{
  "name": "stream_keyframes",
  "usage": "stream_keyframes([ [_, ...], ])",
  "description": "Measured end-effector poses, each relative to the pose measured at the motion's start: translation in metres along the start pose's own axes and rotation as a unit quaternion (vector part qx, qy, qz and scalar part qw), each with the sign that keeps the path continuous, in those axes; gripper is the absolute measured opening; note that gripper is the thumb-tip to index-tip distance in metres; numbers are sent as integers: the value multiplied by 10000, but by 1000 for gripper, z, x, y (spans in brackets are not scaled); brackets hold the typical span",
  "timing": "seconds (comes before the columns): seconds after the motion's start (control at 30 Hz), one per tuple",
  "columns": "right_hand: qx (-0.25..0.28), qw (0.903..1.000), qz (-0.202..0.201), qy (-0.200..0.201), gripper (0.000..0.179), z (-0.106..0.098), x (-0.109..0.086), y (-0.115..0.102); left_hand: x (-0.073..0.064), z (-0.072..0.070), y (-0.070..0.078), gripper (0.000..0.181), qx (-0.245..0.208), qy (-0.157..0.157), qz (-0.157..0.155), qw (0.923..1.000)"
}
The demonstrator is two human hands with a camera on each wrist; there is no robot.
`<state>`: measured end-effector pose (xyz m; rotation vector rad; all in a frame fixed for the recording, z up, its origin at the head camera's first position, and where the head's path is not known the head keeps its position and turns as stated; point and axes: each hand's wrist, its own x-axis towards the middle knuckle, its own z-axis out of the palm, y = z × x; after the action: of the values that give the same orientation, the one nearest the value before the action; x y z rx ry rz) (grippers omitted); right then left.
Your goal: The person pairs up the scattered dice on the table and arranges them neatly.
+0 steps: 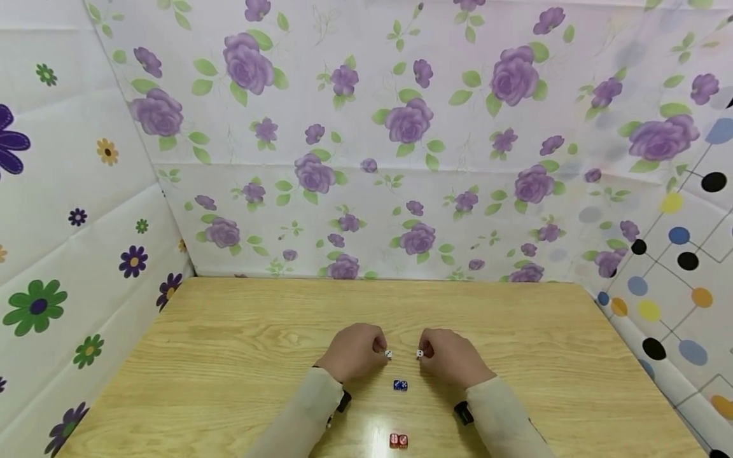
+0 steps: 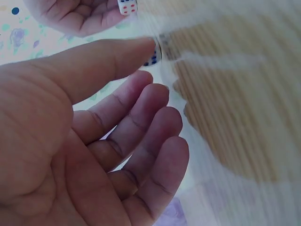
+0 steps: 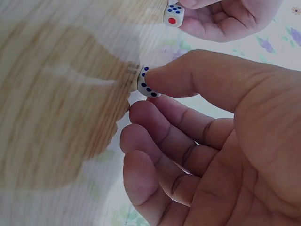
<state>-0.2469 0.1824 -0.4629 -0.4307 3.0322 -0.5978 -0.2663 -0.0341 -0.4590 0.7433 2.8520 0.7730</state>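
Note:
My left hand [image 1: 354,351] pinches a white die [image 1: 389,353] between thumb and fingers, low over the wooden table. Facing it, my right hand [image 1: 452,357] pinches a second white die [image 1: 420,353], with a small gap between the two dice. In the left wrist view, the left thumb covers much of its white die [image 2: 154,58], whose blue pips show at the edge. The right wrist view has the right thumb pressed on its white die [image 3: 149,88]. Nearer the body, a pair of blue dice [image 1: 400,385] lies side by side, between the wrists.
A pair of red dice [image 1: 398,440] sits near the front of the wooden table [image 1: 240,337], in line with the blue ones. Flowered cloth [image 1: 355,191] hangs behind the table, with patterned sheets at both sides. Black straps [image 1: 464,413] circle the wrists.

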Motion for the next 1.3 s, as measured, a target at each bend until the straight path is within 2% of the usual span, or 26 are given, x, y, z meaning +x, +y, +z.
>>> stream_keyframes([
  [0.2,6,10000,-5,8,11,1,2,2,2,-3,1,9,-18,10,-22,10000],
  [0.47,298,9994,-180,-68,10,5,2,0,8,5,1,10,216,42,10,9998],
  [0.83,264,9995,-143,-21,11,8,1,-3,8,11,6,12,391,149,108,9991],
  [1.0,217,9996,-183,-22,9,9,-1,-3,8,12,10,14,343,41,64,9994],
  [1.3,286,9994,-201,-63,9,11,2,-4,7,14,12,22,304,50,64,9995],
])
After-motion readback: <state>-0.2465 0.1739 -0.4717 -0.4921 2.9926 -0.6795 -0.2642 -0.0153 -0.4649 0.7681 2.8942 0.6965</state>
